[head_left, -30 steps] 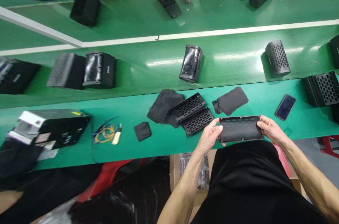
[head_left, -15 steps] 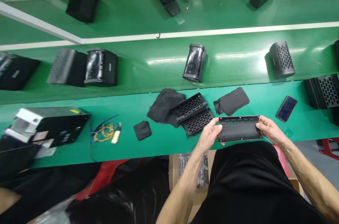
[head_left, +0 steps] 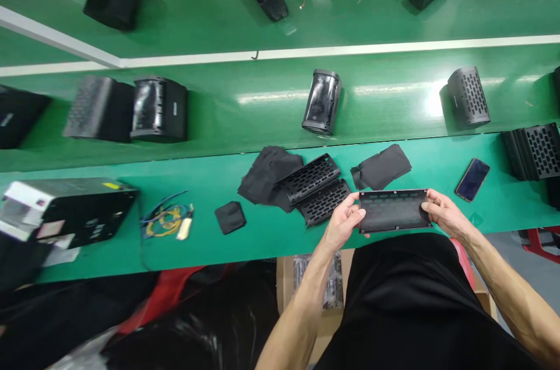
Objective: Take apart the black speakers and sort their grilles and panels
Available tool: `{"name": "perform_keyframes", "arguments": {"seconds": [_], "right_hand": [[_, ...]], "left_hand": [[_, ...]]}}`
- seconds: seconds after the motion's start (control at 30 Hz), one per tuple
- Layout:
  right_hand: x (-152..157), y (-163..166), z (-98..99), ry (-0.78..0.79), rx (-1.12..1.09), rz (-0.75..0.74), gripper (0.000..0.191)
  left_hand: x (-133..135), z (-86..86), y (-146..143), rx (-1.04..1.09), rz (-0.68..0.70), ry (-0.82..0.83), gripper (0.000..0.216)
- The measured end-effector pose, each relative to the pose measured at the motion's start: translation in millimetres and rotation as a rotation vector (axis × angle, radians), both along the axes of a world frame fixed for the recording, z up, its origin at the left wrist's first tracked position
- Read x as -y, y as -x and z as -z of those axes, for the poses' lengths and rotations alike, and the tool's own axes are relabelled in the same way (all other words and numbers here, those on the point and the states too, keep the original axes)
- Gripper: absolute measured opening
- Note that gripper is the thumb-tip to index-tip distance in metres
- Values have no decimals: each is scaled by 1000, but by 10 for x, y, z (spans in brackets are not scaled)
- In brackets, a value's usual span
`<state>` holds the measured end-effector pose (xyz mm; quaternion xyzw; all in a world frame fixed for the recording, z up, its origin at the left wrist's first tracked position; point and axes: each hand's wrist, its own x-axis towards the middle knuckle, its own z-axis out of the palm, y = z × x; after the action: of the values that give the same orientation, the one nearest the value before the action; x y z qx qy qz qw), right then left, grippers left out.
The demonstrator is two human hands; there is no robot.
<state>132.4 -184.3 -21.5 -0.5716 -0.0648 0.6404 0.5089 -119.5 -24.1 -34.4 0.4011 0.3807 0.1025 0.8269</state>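
Observation:
Between my hands, over the near edge of the bench, is a black slotted grille panel [head_left: 395, 213] with dark mesh cloth across its inner face. My left hand [head_left: 343, 219] pinches its left end, the thumb on top. At the right end my right hand [head_left: 446, 213] grips it, its thumb pressing on the inner face. Two more slotted grille panels [head_left: 322, 202] lie just beyond my left hand. They partly overlap a pile of black cloth sheets [head_left: 266, 177]. Another small stack of cloth sheets [head_left: 385, 166] lies behind the held panel.
A phone [head_left: 472, 179] and a stack of grilles [head_left: 531, 151] are to the right. Leftward lie a folded black cloth [head_left: 230, 217], coiled cables [head_left: 168, 221] and a black metal box [head_left: 87, 212]. Speaker units [head_left: 322, 103] stand on the green conveyor [head_left: 254, 119] behind.
My view has shifted slightly, so the things at left sit farther left. Both hands keep their hold on the grille panel, which has barely moved.

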Motion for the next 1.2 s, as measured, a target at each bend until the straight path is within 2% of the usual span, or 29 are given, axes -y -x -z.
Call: {"name": "perform_keyframes", "arguments": {"seconds": [0.4, 0.57, 0.7, 0.83, 0.93, 1.03, 1.13, 1.2], "right_hand": [[-78, 7, 7, 42, -41, 21, 43], [-112, -2, 1, 60, -65, 50, 44], [-159, -22, 22, 82, -73, 75, 47], [-276, -79, 54, 68, -10, 27, 46], [-445, -108, 55, 24, 7, -34, 44], [-681, -112, 46, -3, -49, -169, 44], [-1024, -151, 72, -28, -63, -395, 43], [-1377, -200, 120, -21, -41, -553, 46]], "left_hand": [[-30, 43, -11, -33, -42, 21, 63], [-51, 34, -35, -19, -77, 63, 69], [-77, 76, -27, 17, -143, 138, 69], [-174, 192, -11, 85, -179, 316, 70], [-267, 309, -73, 105, -163, 541, 72], [-330, 395, -186, 144, -64, 743, 69], [-365, 400, -228, 254, 75, 799, 68], [-380, 364, -170, 309, 124, 790, 70]]}}
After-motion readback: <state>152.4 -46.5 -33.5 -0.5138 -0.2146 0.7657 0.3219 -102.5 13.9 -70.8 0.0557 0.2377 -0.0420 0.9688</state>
